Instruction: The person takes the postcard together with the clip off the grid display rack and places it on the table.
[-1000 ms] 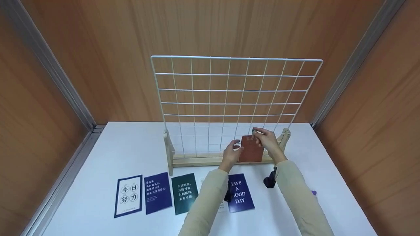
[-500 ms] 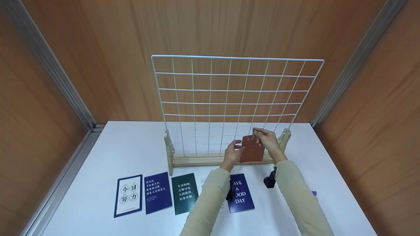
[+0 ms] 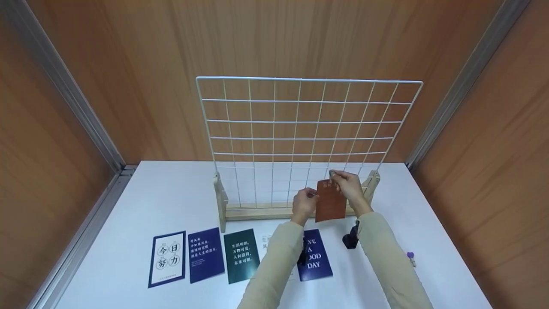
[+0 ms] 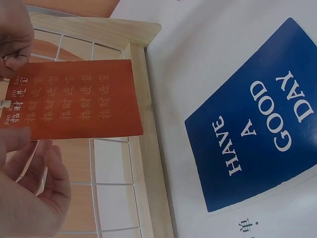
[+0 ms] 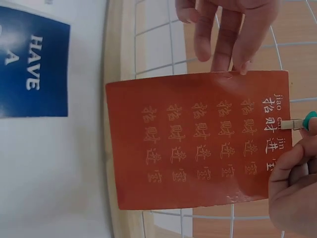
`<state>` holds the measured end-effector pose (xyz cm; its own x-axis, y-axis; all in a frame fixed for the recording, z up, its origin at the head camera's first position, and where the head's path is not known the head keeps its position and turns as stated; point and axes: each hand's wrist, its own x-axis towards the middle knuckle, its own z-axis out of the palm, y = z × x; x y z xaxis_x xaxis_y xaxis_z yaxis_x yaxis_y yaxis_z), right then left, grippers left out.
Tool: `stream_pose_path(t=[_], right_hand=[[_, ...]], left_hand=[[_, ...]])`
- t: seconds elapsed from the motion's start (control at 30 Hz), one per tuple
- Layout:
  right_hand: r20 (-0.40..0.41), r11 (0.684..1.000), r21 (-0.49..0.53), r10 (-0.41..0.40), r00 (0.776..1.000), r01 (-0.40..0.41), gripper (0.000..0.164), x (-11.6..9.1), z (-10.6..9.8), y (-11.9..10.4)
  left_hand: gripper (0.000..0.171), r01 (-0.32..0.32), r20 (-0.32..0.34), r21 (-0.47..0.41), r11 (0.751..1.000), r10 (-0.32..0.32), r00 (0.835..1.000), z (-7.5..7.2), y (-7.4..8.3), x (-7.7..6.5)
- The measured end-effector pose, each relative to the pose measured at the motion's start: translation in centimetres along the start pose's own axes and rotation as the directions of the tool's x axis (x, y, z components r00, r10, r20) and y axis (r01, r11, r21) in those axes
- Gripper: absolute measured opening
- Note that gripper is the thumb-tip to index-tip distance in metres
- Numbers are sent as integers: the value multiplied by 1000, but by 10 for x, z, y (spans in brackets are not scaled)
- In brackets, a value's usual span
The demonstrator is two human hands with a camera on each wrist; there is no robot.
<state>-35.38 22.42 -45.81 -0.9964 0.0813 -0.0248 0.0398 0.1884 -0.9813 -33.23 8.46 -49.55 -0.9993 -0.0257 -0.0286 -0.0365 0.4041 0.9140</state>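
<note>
A red-brown card [image 3: 331, 204] with Chinese lettering stands upright in front of the white wire grid [image 3: 274, 138], toward its lower right. My right hand [image 3: 351, 186] pinches a small wooden clothespin [image 5: 291, 125] with a green ornament, which sits on the card's top edge. At the card's left edge, my left hand [image 3: 303, 205] holds on with thumb and fingertips. In the left wrist view, the thumb [image 4: 16, 138] overlaps the card's edge while the other fingers curl behind it. The right palm is mostly hidden in the right wrist view.
The grid stands in a wooden base [image 3: 257, 213]. Along the front lie a white blue-bordered card [image 3: 167, 259], a purple-blue card [image 3: 206, 255], a green card [image 3: 242, 256], a partly hidden white card and a blue card [image 3: 317, 257]. A purple-topped clip [image 3: 411, 257] lies at right.
The card's lower edge has come down and toward me, away from the base. My left fingers have curled in closer at its edge; the right hand keeps its pinch.
</note>
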Motion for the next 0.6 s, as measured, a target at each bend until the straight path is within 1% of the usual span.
stream_pose_path(t=[0.17,0.3,0.43,0.6], right_hand=[[-4,1000,-19,-8,1000,8,31,1,0,0],[-7,999,-36,-1,1000,1,31,1,1,0],[-44,1000,-27,1,999,-2,28,1,3,0],[-96,1000,-4,-4,995,4,26,3,5,0]], left_hand=[[6,2,-34,44,999,0,999,2,1,0],[4,-11,-71,47,999,14,997,3,4,-2],[5,-38,-100,66,997,44,994,5,5,-3],[5,-57,-108,83,995,66,992,5,6,-1]])
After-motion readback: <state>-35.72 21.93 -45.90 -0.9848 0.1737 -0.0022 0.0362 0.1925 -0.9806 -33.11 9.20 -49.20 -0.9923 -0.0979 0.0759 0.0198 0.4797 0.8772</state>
